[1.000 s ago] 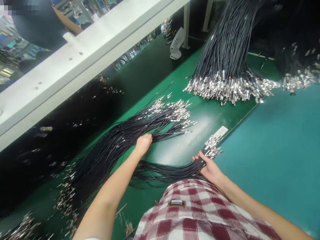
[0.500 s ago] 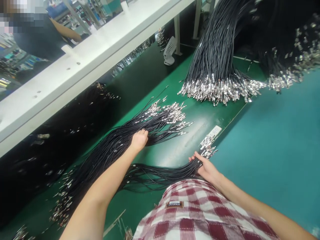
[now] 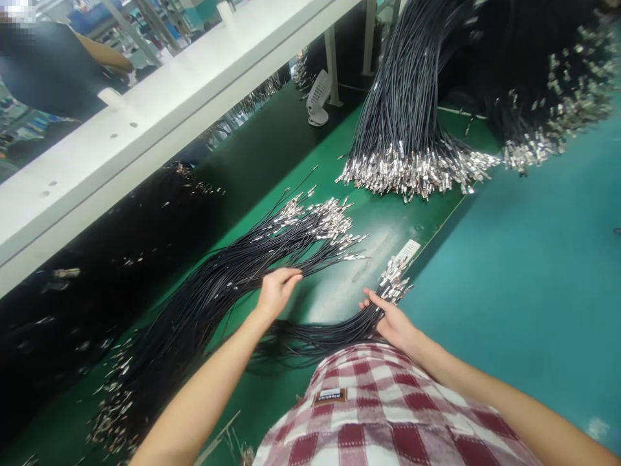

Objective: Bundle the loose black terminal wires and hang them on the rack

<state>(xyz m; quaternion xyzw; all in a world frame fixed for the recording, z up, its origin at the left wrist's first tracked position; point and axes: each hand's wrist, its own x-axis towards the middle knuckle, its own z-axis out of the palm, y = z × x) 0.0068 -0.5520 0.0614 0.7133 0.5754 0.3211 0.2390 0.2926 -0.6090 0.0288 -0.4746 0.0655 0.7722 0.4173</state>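
Observation:
My left hand has its fingers pinched together on a few black wires at the near edge of a loose spread of black wires with silver terminals on the green table. My right hand is closed round a small bundle of black wires that lies across in front of me, its silver terminal ends fanning out past my fingers.
A big heap of black wires with silver terminals lies farther back, with another heap at the right. A white rail crosses the upper left; another person stands beyond it. A small white fan stands at the back. A teal surface lies to the right.
My left hand has drawn back toward me from on top of the wire spread to its near edge, fingers now pinched. My right hand keeps hold of its bundle.

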